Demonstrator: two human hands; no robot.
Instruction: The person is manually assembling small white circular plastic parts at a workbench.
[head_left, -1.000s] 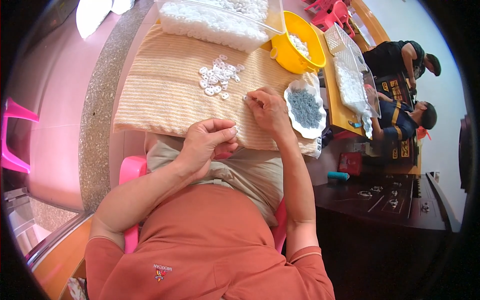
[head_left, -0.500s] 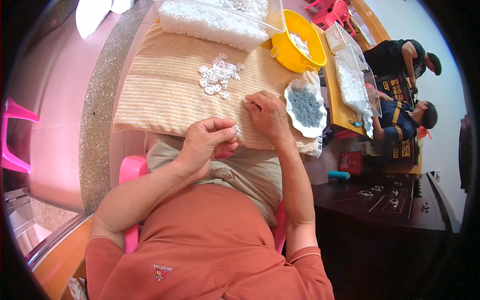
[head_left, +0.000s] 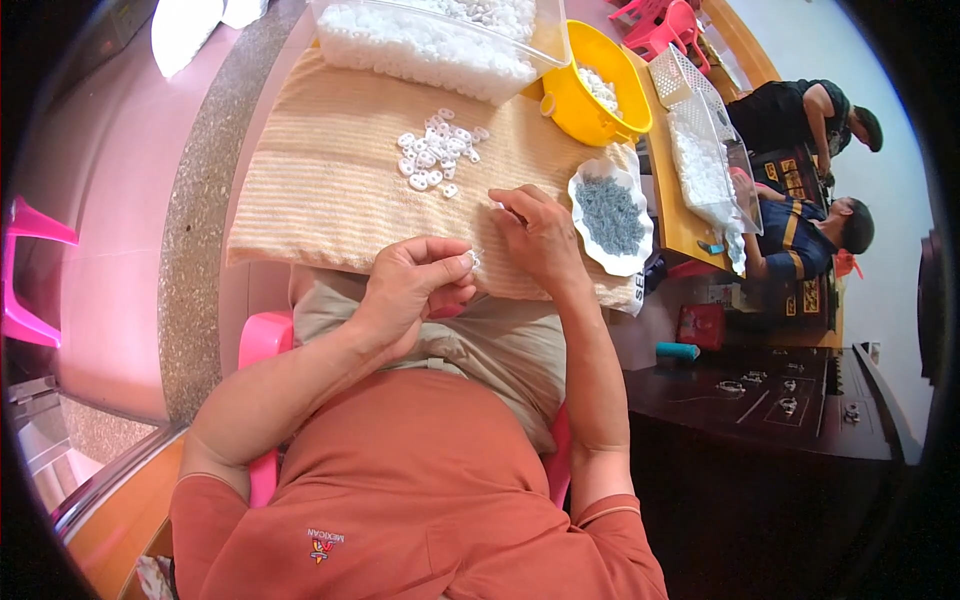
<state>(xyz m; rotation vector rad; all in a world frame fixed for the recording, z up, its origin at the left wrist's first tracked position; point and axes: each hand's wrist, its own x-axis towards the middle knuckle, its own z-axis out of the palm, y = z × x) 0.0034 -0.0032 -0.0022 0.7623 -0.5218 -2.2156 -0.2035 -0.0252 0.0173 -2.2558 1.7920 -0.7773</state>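
My left hand (head_left: 415, 285) is closed in a pinch at the near edge of a striped towel. A small white plastic piece (head_left: 474, 259) shows at its thumb and fingertip. My right hand (head_left: 540, 232) hovers over the towel to the right, thumb and forefinger pressed together. Something tiny and pale is at those fingertips, too small to name. Beyond both hands lies a loose pile of white oval plastic pieces with holes (head_left: 428, 160). Beside my right hand stands a white scalloped dish (head_left: 578, 196) filled with small dark grey parts, perhaps screws or pins.
At the far side, a clear bin (head_left: 550, 50) holds many white pieces, next to a yellow basin (head_left: 568, 118) with more. The striped towel (head_left: 300, 190) covers the work surface. Rightward are another clear bin (head_left: 745, 185) and two people at work.
My right hand's fingertips have shifted slightly, and a pale bit now shows at them. My left hand keeps its pinch on the white piece, nearly still.
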